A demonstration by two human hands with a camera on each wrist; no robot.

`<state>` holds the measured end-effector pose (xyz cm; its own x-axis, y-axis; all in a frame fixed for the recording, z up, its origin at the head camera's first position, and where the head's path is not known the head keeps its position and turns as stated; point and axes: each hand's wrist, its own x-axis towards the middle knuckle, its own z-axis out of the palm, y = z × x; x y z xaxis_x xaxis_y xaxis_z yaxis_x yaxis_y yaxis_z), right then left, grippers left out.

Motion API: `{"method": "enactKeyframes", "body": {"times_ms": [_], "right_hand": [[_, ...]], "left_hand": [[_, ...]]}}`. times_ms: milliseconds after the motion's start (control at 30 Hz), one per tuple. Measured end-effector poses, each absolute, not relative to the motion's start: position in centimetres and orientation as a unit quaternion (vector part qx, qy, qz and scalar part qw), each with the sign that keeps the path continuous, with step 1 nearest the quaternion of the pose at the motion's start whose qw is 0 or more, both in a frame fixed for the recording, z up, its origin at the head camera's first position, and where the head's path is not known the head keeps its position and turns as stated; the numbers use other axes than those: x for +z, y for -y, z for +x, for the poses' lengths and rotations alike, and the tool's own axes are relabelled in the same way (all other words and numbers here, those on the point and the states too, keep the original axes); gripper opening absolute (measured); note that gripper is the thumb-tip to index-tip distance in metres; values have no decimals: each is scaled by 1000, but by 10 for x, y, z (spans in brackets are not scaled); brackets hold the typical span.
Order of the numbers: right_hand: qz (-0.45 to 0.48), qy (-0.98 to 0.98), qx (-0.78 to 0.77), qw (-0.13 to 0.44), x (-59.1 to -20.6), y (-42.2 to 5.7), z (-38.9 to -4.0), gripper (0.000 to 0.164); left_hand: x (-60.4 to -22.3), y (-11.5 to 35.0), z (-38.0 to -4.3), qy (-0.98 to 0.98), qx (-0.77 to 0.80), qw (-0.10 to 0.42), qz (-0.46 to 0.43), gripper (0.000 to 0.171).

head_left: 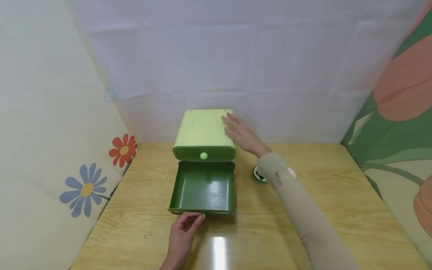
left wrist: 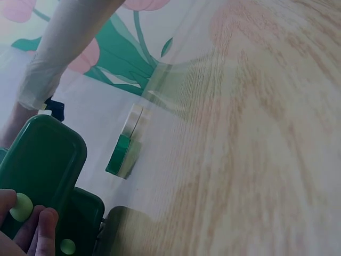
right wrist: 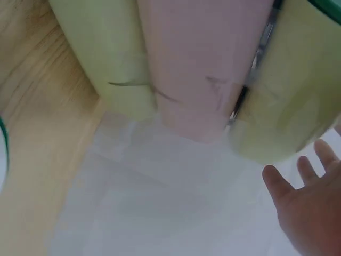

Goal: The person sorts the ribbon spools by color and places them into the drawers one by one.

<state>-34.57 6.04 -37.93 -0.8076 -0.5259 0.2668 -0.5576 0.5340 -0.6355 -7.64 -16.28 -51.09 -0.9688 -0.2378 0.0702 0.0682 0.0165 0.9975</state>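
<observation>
A table (head_left: 330, 210) carries a cabinet (head_left: 204, 129) and round objects (left wrist: 118, 154).

It looks like a small indoor booth; whether in a home or an office cannot be told. A wood-grain desk (head_left: 330, 202) fills it. A creased white sheet (head_left: 287, 56) hangs behind the far edge, a pale panel (head_left: 33, 112) with printed flowers (head_left: 86, 189) stands along the left edge, and large painted tulips (head_left: 405, 78) line the right.

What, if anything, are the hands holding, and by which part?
The left hand pinches the open green drawer by its round light-green knob; the right hand holds nothing.
</observation>
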Motion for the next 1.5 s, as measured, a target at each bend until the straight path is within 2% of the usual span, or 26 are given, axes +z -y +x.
{"method": "enactKeyframes", "body": {"times_ms": [167,400,700,900,1200,1500], "right_hand": [[250,877,410,3,-400,-94,-352,60],[229,891,382,-85,-442,-141,-344,70],[180,898,367,-162,-480,-170,-336,80],[202,909,327,-160,-491,-177,-328,84],[240,912,289,-166,-492,-177,-326,99],[217,920,279,-171,-501,-178,-326,89]], "left_hand": [[-511,161,-78,701,-703,108,62,16],[-510,161,-78,701,-703,106,62,16],[-508,163,-79,707,-696,106,59,16],[-509,163,-79,707,-697,110,55,14],[-504,162,-82,703,-701,109,52,16],[-504,162,-80,706,-698,107,55,16]]}}
